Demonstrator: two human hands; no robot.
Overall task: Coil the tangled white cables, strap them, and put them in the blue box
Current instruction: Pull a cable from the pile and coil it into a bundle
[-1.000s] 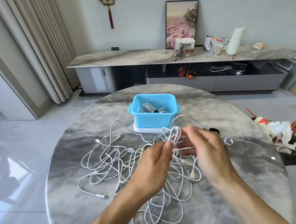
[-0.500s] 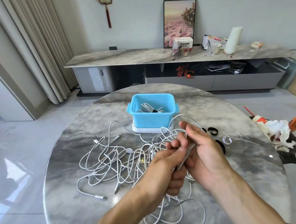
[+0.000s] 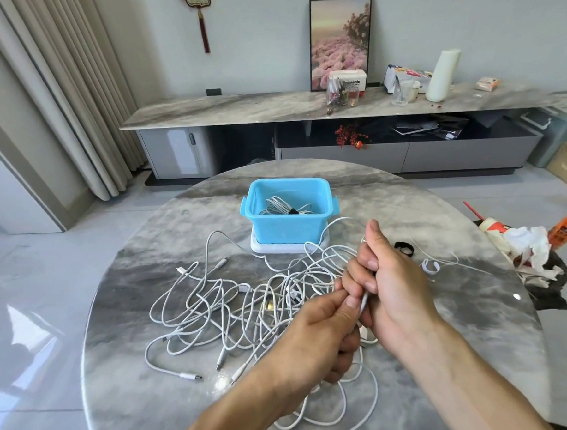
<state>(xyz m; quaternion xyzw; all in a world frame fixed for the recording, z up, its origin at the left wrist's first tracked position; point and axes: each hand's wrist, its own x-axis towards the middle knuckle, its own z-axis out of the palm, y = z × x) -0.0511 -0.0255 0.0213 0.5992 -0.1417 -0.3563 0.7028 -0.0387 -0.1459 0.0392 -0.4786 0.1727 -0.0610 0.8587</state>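
Note:
A heap of tangled white cables sprawls over the middle of the round marble table. Behind it stands the blue box on a white lid, with one coiled, strapped cable inside. My left hand and my right hand meet above the heap's right side. Both pinch a folded bundle of white cable between their fingertips. Loose cable hangs down from the hands onto the table. A black strap and a white strap lie to the right of my right hand.
A heap of rubbish with crumpled paper sits at the table's right edge. Beyond the table a long low marble cabinet runs along the wall. Curtains hang at the left.
The hands have drawn closer together and toward me. The open loop held up a second ago is now folded flat into a narrow bundle between the fingers.

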